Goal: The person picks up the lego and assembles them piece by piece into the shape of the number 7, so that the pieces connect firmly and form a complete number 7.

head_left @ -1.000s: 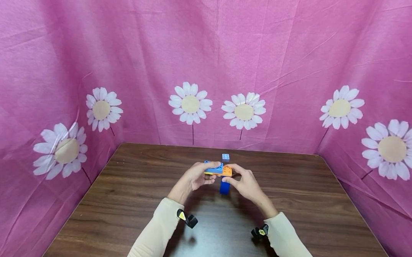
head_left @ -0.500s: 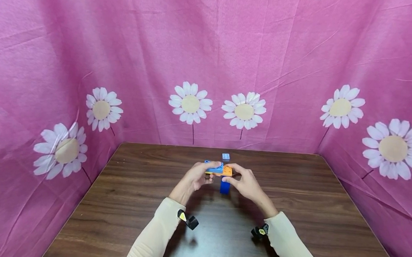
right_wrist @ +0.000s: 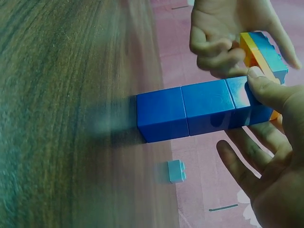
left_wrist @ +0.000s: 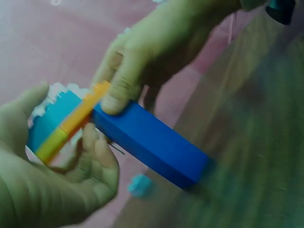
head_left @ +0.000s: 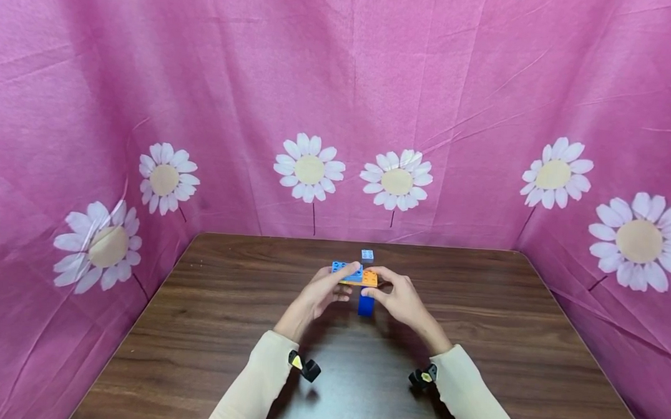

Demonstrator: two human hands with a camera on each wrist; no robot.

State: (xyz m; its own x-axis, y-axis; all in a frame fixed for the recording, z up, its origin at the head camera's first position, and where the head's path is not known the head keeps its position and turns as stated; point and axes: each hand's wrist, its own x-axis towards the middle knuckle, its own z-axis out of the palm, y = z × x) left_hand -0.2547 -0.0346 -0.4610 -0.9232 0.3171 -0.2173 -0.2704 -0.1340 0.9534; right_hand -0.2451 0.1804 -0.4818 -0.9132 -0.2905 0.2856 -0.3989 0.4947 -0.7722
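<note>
A dark blue tower of stacked bricks (right_wrist: pixel 161 111) stands upright on the table. An orange brick (head_left: pixel 370 278) lies across its top, beside a yellow brick (left_wrist: pixel 52 145) that juts out to the left. Over these two sits a lighter blue brick (head_left: pixel 338 266), studs up. My left hand (head_left: pixel 317 294) holds that overhanging end, thumb across the blue studs and fingers curled below. With thumb and fingers, my right hand (head_left: pixel 403 302) grips the tower's top at the orange brick; its thumb (right_wrist: pixel 266 88) presses the uppermost dark blue brick.
Behind the tower, a small pale blue brick (head_left: pixel 367 255) lies near the far edge of the brown wooden table (head_left: pixel 242 293). A pink cloth (head_left: pixel 353 66) printed with daisies hangs around the back and sides.
My left thumb has shifted on the lighter blue brick, so more of its studs show. The right hand and the tower stay in place.
</note>
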